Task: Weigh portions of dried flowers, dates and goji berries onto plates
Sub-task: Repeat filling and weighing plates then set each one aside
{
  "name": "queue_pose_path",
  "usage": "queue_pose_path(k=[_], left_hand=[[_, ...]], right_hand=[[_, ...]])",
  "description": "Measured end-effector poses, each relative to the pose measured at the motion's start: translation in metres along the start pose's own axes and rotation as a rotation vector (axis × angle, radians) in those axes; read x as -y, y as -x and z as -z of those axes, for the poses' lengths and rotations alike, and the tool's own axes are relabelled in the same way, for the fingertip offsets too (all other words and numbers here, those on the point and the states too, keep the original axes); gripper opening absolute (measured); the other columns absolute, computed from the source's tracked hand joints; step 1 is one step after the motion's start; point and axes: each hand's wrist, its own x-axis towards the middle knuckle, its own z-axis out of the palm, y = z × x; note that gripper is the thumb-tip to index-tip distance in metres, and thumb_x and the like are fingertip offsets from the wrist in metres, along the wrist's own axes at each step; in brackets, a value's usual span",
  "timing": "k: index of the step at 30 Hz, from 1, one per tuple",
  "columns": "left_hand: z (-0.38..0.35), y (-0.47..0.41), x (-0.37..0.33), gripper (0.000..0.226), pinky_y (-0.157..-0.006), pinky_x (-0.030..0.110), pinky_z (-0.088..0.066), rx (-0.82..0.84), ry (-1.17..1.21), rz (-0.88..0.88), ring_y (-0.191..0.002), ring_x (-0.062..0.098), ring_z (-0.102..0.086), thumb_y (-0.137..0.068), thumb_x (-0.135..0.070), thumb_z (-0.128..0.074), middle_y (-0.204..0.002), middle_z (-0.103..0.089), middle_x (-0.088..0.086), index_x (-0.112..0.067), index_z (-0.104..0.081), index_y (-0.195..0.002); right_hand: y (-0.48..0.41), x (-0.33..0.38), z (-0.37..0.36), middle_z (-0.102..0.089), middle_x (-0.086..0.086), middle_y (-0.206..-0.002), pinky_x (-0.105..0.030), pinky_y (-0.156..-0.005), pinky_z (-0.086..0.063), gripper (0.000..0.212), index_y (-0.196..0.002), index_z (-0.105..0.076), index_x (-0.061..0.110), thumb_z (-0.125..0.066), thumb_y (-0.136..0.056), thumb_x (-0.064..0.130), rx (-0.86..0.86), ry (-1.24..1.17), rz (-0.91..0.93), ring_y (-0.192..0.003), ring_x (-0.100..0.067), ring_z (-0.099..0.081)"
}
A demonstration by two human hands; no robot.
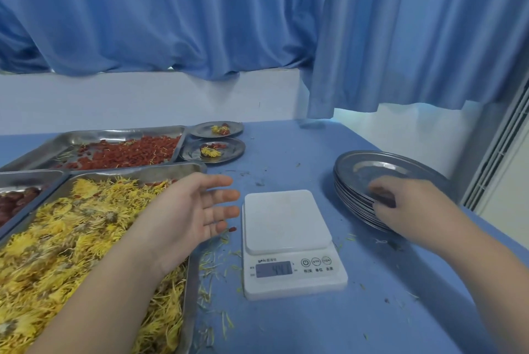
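The left hand [194, 210] hangs open, palm turned inward and fingers straight and slightly spread, holding nothing. It hovers over the right rim of the flower tray [143, 172] and the blue worktop [286, 147], just left of the scale [286, 239]. The right hand [412, 205] reaches to the stack of empty plates [372, 167] on the right, its fingers curled over the near rim of the topmost one; I cannot tell whether that plate is lifted off the rest.

The white scale sits between the two hands with its platform bare. Its display is lit, but the digits are too blurred to read. A single loose goji berry [232, 229] lies just beside the scale's left edge, and stray petals [211, 262] litter the worktop there.

The flower tray, a steel pan under the left forearm, is heaped with yellow dried flowers [71, 239]. Behind it a second steel tray [114, 133] holds a layer of red goji berries [128, 153] mixed with a few yellow strands. At the left edge a third tray [28, 175] shows dark red dates [14, 202].

Beyond the goji tray's right end stand two filled plates, one behind the other: the nearer plate [234, 150] and the farther plate [200, 129] each carry a small yellow flower clump with some red pieces. A blue curtain [200, 10] hangs behind the worktop.
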Motion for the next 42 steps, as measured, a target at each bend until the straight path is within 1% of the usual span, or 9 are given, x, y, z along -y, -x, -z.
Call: queue_pose_path(k=[11, 15, 19, 24, 28, 31, 36, 39, 42], left_hand=[[-0.001, 0.0, 0.001, 0.02, -0.056, 0.029, -0.049, -0.025, -0.048, -0.016, -0.067, 0.02, -0.067, -0.094, -0.027, -0.051, -0.082, -0.07, 0.006, -0.013, -0.064, -0.102], [-0.001, 0.0, 0.002, 0.021, -0.057, 0.03, -0.049, -0.026, -0.051, -0.019, -0.067, 0.02, -0.067, -0.093, -0.026, -0.051, -0.081, -0.07, 0.006, -0.013, -0.064, -0.102], [-0.001, 0.0, 0.002, 0.02, -0.054, 0.028, -0.049, -0.027, -0.047, -0.018, -0.067, 0.02, -0.068, -0.092, -0.027, -0.052, -0.081, -0.07, 0.006, -0.013, -0.064, -0.102], [-0.002, -0.001, 0.002, 0.02, -0.055, 0.028, -0.049, -0.035, -0.042, -0.017, -0.066, 0.02, -0.067, -0.093, -0.026, -0.051, -0.08, -0.07, 0.006, -0.013, -0.064, -0.1], [-0.002, -0.001, 0.002, 0.02, -0.053, 0.027, -0.049, -0.037, -0.042, -0.019, -0.066, 0.02, -0.068, -0.093, -0.026, -0.051, -0.08, -0.07, 0.006, -0.013, -0.064, -0.101], [-0.001, 0.0, 0.002, 0.021, -0.052, 0.027, -0.05, -0.032, -0.045, -0.021, -0.066, 0.02, -0.067, -0.094, -0.026, -0.051, -0.082, -0.071, 0.007, -0.013, -0.064, -0.102], [-0.001, 0.0, 0.002, 0.022, -0.054, 0.029, -0.05, -0.031, -0.055, -0.019, -0.067, 0.021, -0.068, -0.094, -0.027, -0.051, -0.083, -0.071, 0.007, -0.013, -0.065, -0.103], [-0.001, -0.001, 0.002, 0.021, -0.051, 0.027, -0.052, -0.026, -0.052, -0.014, -0.067, 0.021, -0.068, -0.094, -0.026, -0.051, -0.083, -0.07, 0.007, -0.013, -0.065, -0.102], [-0.001, 0.0, 0.002, 0.021, -0.049, 0.026, -0.052, -0.025, -0.055, -0.006, -0.066, 0.021, -0.068, -0.094, -0.026, -0.052, -0.083, -0.07, 0.007, -0.013, -0.065, -0.102]], right_hand=[[-0.005, -0.001, -0.007, -0.068, 0.01, -0.089, -0.036, -0.079, -0.052, 0.027, -0.099, -0.067, 0.025, -0.069, -0.075, 0.014, -0.135, -0.055, 0.014, -0.087, -0.018, -0.062], [-0.006, -0.002, -0.009, -0.064, 0.001, -0.082, -0.04, -0.073, -0.05, 0.009, -0.088, -0.072, 0.015, -0.071, -0.079, 0.012, -0.241, -0.004, 0.143, -0.085, -0.026, -0.058], [-0.007, -0.002, -0.01, -0.06, -0.009, -0.072, -0.043, -0.062, -0.05, 0.016, -0.083, -0.074, 0.004, -0.067, -0.075, -0.009, -0.436, 0.035, 0.276, -0.072, -0.035, -0.054], [-0.004, 0.001, -0.008, -0.058, -0.005, -0.065, -0.036, -0.055, -0.05, 0.011, -0.071, -0.074, 0.008, -0.076, -0.073, -0.002, -0.546, 0.002, 0.206, -0.067, -0.032, -0.054], [-0.009, -0.01, -0.005, -0.058, -0.001, -0.066, -0.031, -0.058, -0.045, 0.012, -0.067, -0.074, 0.012, -0.077, -0.072, 0.002, -0.462, 0.006, 0.135, -0.07, -0.027, -0.053], [-0.011, -0.017, -0.001, -0.055, 0.011, -0.071, -0.027, -0.058, -0.034, 0.014, -0.068, -0.068, 0.023, -0.079, -0.074, 0.018, -0.297, -0.048, 0.056, -0.071, -0.014, -0.052], [-0.008, -0.019, 0.006, -0.062, 0.017, -0.075, -0.031, -0.069, -0.048, 0.016, -0.074, -0.065, 0.032, -0.077, -0.073, 0.042, -0.125, -0.117, 0.046, -0.076, -0.001, -0.057], [-0.005, -0.016, 0.006, -0.063, 0.019, -0.074, -0.023, -0.067, -0.046, 0.011, -0.078, -0.068, 0.033, -0.073, -0.078, 0.042, -0.045, -0.12, 0.064, -0.076, 0.005, -0.057], [-0.004, -0.014, 0.006, -0.068, 0.015, -0.079, -0.026, -0.072, -0.047, 0.006, -0.084, -0.07, 0.03, -0.072, -0.081, 0.035, -0.055, -0.11, 0.057, -0.08, -0.001, -0.061]])
